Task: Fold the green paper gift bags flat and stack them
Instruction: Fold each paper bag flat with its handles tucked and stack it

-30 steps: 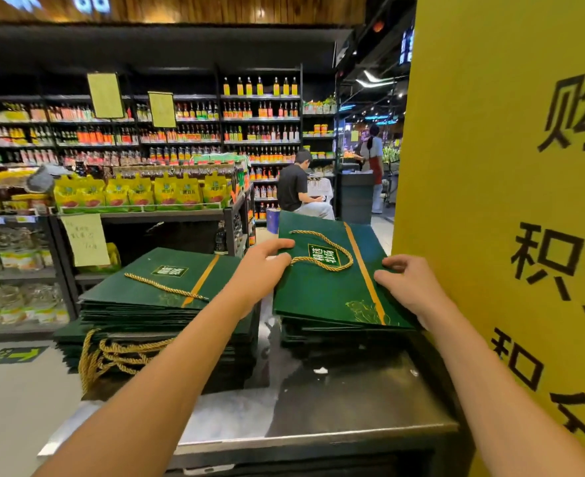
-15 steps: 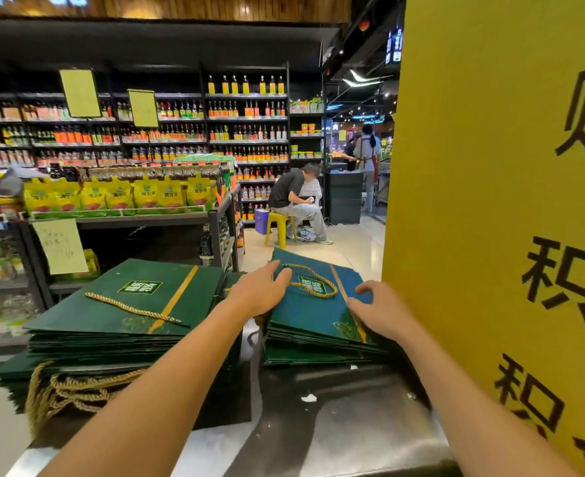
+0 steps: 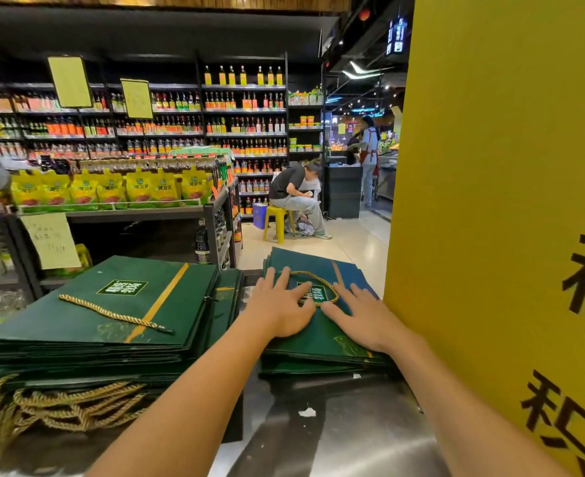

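Observation:
Two stacks of flat dark green paper gift bags lie on a steel counter. The small right stack has a gold rope handle looped on its top bag. My left hand and my right hand both press flat on that top bag, fingers straight and spread, side by side. The taller left stack sits beside my left forearm, a gold rope lying across its top bag and a bundle of rope handles hanging at its near edge.
A tall yellow panel with black characters stands close against the right stack. Behind the counter are a rack of yellow pouches and bottle shelves. A person sits on a yellow stool in the aisle; another stands farther back.
Both hands moved from the side edges of the right stack onto the top bag and now press it flat. The camera has tilted lower and closer to the counter.

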`<state>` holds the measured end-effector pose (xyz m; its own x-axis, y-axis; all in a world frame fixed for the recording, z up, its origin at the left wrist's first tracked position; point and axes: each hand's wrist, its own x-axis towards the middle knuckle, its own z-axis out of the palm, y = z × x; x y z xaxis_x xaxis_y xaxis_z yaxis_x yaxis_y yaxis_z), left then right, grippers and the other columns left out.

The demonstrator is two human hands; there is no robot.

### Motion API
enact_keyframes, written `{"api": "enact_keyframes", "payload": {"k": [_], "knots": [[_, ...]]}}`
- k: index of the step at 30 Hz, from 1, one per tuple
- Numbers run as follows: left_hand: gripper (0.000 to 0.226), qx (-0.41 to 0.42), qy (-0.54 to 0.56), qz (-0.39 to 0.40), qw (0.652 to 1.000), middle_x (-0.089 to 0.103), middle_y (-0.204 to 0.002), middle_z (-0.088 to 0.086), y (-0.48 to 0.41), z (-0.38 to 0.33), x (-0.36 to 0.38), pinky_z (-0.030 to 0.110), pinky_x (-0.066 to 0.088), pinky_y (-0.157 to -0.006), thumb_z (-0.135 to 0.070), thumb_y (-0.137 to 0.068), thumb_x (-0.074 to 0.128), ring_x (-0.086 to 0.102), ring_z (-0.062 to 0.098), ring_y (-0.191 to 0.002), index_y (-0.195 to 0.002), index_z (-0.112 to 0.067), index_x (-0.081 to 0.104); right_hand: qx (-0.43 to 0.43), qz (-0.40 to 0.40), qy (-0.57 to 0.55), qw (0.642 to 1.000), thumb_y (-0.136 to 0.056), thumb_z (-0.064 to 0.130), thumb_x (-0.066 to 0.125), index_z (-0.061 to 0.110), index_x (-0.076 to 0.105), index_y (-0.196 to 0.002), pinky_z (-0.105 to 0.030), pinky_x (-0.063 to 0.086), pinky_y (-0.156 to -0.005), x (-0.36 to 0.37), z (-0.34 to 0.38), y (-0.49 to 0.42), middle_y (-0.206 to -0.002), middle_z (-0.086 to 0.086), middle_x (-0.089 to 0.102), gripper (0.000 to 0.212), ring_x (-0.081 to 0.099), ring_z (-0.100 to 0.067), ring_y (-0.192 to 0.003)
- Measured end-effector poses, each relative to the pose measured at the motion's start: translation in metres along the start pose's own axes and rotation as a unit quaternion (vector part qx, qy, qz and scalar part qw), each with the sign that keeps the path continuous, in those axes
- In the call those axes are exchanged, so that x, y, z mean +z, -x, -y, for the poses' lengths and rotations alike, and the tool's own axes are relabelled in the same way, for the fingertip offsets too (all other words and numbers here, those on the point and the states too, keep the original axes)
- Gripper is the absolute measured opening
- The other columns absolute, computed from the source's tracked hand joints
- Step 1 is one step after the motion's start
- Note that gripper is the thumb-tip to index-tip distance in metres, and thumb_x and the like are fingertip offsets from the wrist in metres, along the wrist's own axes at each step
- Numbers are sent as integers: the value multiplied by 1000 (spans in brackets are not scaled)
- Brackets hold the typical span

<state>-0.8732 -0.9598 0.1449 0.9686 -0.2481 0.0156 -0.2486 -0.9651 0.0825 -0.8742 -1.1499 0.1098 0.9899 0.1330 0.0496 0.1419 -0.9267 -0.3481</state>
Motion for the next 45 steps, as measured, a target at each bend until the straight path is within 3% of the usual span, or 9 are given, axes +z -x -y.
{"api": "enact_keyframes", "payload": {"k": [22, 25, 27, 29, 32, 35, 39, 43, 45], "knots": [[64, -15, 25, -19, 999, -6, -171, 6, 4, 2, 11, 53, 2, -126, -61, -101, 25, -13, 32, -156, -160, -40, 17, 3, 41, 58, 997, -91, 82, 13, 37, 1, -161, -48, 6, -126, 0, 3, -4, -171, -4, 2, 84, 1, -23, -157], [64, -13, 36, -21, 999, 6, -170, 7, 6, 1, -2, 54, 14, -125, -57, -102, 31, -2, 31, -156, -160, -34, 21, -2, 24, 27, 999, -92, 80, 22, 34, 16, -161, -49, 21, -123, -13, 7, -5, -167, -6, 21, 83, 21, -26, -153], [59, -4, 51, -61, 997, 36, -159, 11, 13, 4, -20, 49, 35, -115, -49, -101, 41, 30, 32, -148, -156, -29, 34, -15, -15, 8, 1000, -97, 67, 35, 28, 35, -153, -48, 41, -110, -21, 17, -1, -151, -5, 46, 69, 47, -25, -134], [45, -9, 66, -134, 989, 59, -135, 6, 28, 14, -44, 40, 48, -95, -40, -100, 50, 55, 29, -124, -141, -23, 54, -47, -64, 10, 997, -99, 45, 46, 25, 49, -142, -48, 47, -102, -27, 37, 7, -139, -6, 53, 48, 54, -25, -121], [26, -49, 83, -194, 976, 68, -114, 1, 62, 48, -76, 37, 51, -85, -34, -96, 53, 64, 28, -105, -115, -24, 68, -112, -116, -38, 986, -100, 23, 50, 20, 64, -129, -45, 46, -105, -33, 89, 27, -132, -2, 57, 33, 54, -22, -122], [21, -116, 60, -220, 967, 69, -110, 1, 107, 96, -95, 41, 54, -87, -35, -95, 56, 64, 30, -102, -109, -26, 69, -161, -97, -128, 974, -99, 24, 52, 16, 73, -109, -40, 53, -90, -30, 147, 47, -107, -2, 70, 25, 63, -20, -100], [20, -202, 39, -241, 949, 71, -104, 1, 168, 164, -103, 39, 56, -83, -34, -97, 59, 65, 26, -97, -108, -20, 70, -167, -32, -178, 969, -97, 36, 58, 6, 57, -68, -31, 48, -65, -13, 199, 58, -71, -19, 61, 42, 59, -33, -71], [36, -272, 46, -239, 931, 68, -78, 0, 211, 208, -97, 31, 48, -57, -45, -96, 63, 63, 22, -72, -112, -14, 73, -116, -15, -207, 971, -93, 40, 66, 19, 34, -47, -33, 50, -70, 4, 222, 58, -43, 2, 31, 60, 58, -29, -59], [46, -300, 75, -230, 923, 64, -69, 9, 221, 216, -91, 37, 50, -55, -49, -94, 65, 63, 23, -64, -113, -8, 72, -93, -31, -212, 972, -92, 38, 68, 20, 32, -45, -35, 53, -76, 9, 226, 58, -39, 6, 25, 62, 56, -30, -55]]}}
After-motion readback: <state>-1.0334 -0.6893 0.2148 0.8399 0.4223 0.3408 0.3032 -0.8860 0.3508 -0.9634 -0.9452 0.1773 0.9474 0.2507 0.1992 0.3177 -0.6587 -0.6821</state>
